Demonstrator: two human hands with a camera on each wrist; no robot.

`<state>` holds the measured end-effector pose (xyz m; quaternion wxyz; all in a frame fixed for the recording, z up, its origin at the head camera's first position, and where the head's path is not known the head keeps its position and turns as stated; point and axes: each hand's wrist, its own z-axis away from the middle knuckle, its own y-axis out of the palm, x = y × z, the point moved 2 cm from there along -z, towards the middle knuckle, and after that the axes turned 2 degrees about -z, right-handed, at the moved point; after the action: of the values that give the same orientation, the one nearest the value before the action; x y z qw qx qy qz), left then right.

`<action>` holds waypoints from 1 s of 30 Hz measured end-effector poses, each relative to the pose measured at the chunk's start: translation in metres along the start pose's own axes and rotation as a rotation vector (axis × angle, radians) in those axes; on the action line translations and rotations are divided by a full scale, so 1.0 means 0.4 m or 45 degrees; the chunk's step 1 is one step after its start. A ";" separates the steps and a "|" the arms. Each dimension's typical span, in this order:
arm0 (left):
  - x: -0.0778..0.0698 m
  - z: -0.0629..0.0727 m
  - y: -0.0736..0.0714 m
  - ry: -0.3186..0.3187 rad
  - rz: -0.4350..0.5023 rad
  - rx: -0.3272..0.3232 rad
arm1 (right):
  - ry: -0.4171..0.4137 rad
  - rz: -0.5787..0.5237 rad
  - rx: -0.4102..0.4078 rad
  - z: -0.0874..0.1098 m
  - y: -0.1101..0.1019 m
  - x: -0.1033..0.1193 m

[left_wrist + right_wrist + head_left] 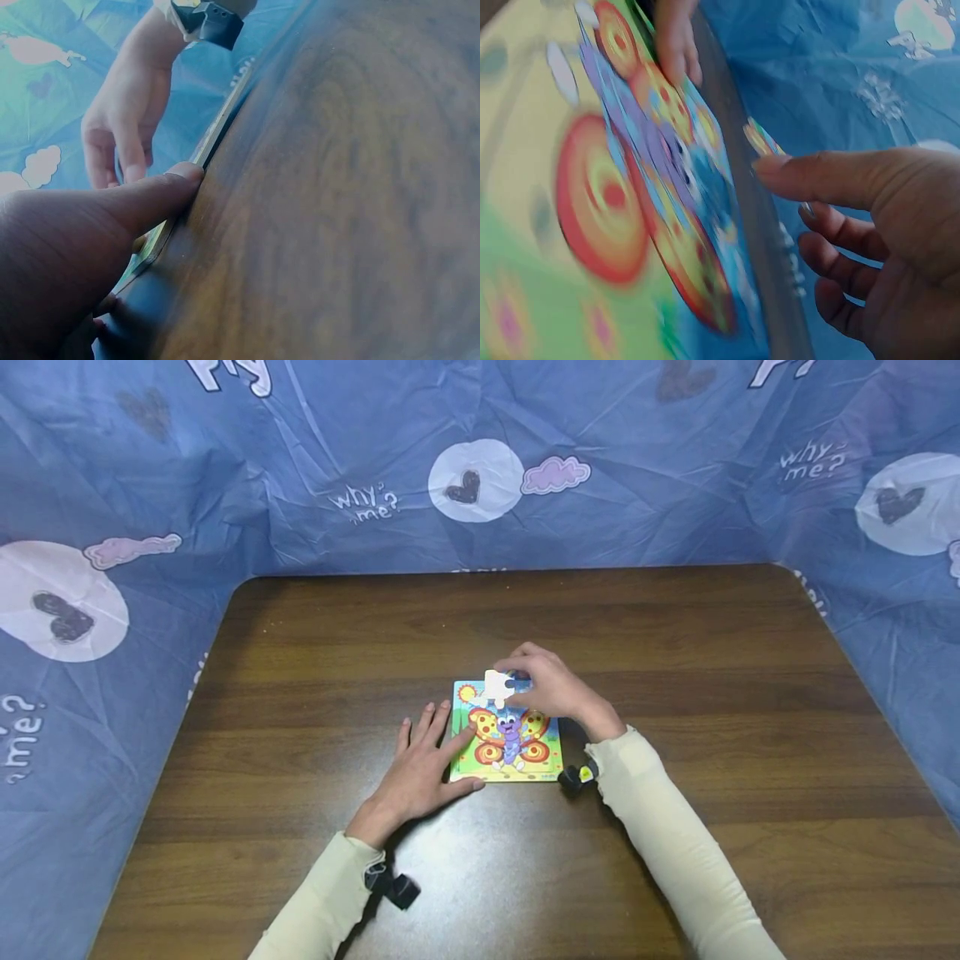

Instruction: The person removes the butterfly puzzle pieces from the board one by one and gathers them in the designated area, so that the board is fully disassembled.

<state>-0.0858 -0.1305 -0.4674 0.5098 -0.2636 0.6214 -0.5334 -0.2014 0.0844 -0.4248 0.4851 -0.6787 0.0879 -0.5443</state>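
Observation:
A butterfly jigsaw puzzle (540, 768) in a square tray lies on the table, with a purple body, orange-red wings and a sun in its upper left corner. My left hand (416, 781) is spread at its left side: the forefinger lies over the picture and the thumb (165, 196) rests along the near edge. Over the upper part, my right hand (553, 683) pinches a puzzle piece (495, 687) between thumb and fingers. That piece looks bright white from the head and shows a coloured edge in the right wrist view, raised off the board. The fingers cover the tray's upper right corner.
The brown wooden table (337, 635) surrounds the puzzle. A blue printed cloth (637, 510) hangs behind and at both sides of it. Dark camera straps sit on both wrists, the right one (573, 779) close to the puzzle's lower right corner.

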 end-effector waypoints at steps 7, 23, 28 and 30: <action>0.002 0.002 0.000 0.000 0.009 -0.023 | 0.009 0.004 -0.013 0.028 -0.071 -0.052; 0.002 0.002 0.001 0.002 0.031 -0.018 | 0.113 0.096 -0.029 0.077 -0.154 -0.207; 0.003 0.001 0.002 0.003 0.016 -0.014 | 0.112 0.112 -0.060 0.084 -0.168 -0.238; 0.004 0.001 0.002 0.002 0.011 -0.011 | 0.116 0.121 -0.074 0.086 -0.171 -0.248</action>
<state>-0.0858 -0.1317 -0.4688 0.5105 -0.2628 0.6253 -0.5285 -0.2398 0.2033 -0.4357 0.4860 -0.6621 0.1576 -0.5482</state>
